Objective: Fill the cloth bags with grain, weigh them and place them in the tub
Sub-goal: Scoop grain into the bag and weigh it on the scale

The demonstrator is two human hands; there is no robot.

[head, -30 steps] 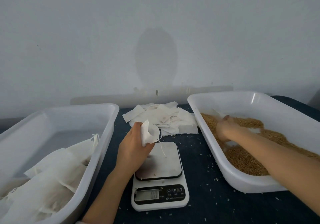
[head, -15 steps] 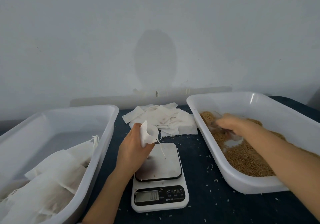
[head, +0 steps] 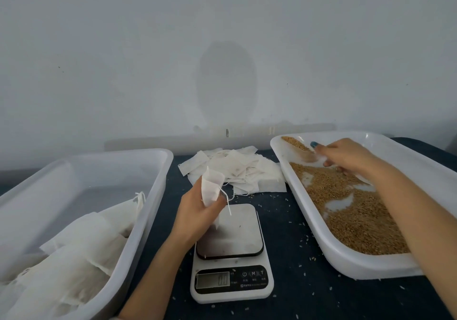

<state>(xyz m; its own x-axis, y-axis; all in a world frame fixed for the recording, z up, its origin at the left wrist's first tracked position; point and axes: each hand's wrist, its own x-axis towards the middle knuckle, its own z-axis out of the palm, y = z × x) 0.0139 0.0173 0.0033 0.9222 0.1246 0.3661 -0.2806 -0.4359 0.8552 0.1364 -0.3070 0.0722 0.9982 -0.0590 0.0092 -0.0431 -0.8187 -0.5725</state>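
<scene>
My left hand (head: 197,208) grips a small white cloth bag (head: 212,186) with its mouth held open, above the back left corner of the white digital scale (head: 231,253). The bag's drawstring dangles over the scale plate. My right hand (head: 346,155) holds a clear scoop (head: 300,148) heaped with brown grain, lifted at the far end of the white grain tub (head: 346,260). Loose grain (head: 358,211) covers most of that tub's floor. The white tub (head: 138,220) on the left holds several filled cloth bags (head: 81,253).
A pile of empty cloth bags (head: 244,171) lies on the dark table (head: 296,295) behind the scale. Stray grains are scattered around the scale. A pale wall stands right behind the table.
My right hand has come up out of the grain with a loaded scoop and moved toward the tub's far left corner. My left hand with the open bag has stayed put.
</scene>
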